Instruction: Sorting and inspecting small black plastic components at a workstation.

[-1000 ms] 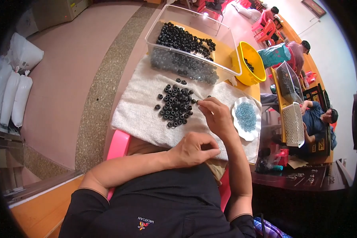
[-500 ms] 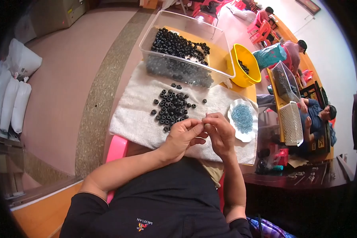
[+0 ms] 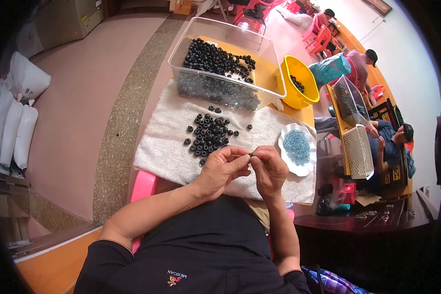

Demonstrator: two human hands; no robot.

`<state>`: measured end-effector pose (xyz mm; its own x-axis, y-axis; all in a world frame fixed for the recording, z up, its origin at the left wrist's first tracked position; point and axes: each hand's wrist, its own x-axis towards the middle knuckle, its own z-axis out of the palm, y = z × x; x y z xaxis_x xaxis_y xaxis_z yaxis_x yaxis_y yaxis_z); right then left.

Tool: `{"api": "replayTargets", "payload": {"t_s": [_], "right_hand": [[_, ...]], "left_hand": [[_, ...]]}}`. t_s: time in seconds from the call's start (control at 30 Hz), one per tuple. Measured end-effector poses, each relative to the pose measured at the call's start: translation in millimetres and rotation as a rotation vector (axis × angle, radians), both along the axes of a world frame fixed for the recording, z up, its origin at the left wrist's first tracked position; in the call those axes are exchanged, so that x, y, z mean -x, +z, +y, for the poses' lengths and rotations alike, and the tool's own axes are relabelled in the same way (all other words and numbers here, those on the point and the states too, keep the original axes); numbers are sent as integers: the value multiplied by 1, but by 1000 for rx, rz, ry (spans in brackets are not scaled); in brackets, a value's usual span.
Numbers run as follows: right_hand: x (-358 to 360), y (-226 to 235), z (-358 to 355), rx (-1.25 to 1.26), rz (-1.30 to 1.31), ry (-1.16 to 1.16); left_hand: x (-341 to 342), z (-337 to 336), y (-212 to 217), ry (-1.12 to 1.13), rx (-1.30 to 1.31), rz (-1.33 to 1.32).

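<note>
Over the towel's near half, my left hand (image 3: 224,169) and my right hand (image 3: 269,169) meet fingertip to fingertip. Between them they pinch a small dark piece (image 3: 250,155), mostly covered by the fingers; its kind is too small to make out. Just beyond my left hand lies a loose pile of round black pieces with holes (image 3: 210,132), several standing with the hole upward. Beside my right hand, a white scalloped dish (image 3: 304,171) holds many tiny clear-blue pieces (image 3: 297,146). Both rest on a white towel (image 3: 157,142).
Beyond the towel stands a clear plastic bin (image 3: 220,74) with many more black pieces. A yellow tub (image 3: 304,100) sits to its right with a few inside. Further right, a person (image 3: 389,139) sits by a white perforated basket (image 3: 358,153). White sacks (image 3: 27,132) lean at the left.
My fingertips have shifted slightly, and a bit of the dark piece now shows between them. The view has tilted a little; the pile, dish and bin stay in place.
</note>
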<state>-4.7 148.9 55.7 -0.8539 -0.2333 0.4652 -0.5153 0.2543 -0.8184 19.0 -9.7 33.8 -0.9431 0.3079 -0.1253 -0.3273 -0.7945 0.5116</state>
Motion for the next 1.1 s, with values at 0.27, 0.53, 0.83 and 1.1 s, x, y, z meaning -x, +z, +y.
{"api": "replayTargets", "payload": {"t_s": [0.27,0.53,0.83,1.1], "right_hand": [[-2,-1,5,-13,-63,49],[-5,9,5,-44,-33,74],[-6,11,7,-119,-146,66],[8,22,13,-208,21,147]], "left_hand": [[3,1,-7,157,394,245],[1,0,-4,240,565,352],[0,2,-3,252,567,325],[3,-1,-2,227,537,277]]}}
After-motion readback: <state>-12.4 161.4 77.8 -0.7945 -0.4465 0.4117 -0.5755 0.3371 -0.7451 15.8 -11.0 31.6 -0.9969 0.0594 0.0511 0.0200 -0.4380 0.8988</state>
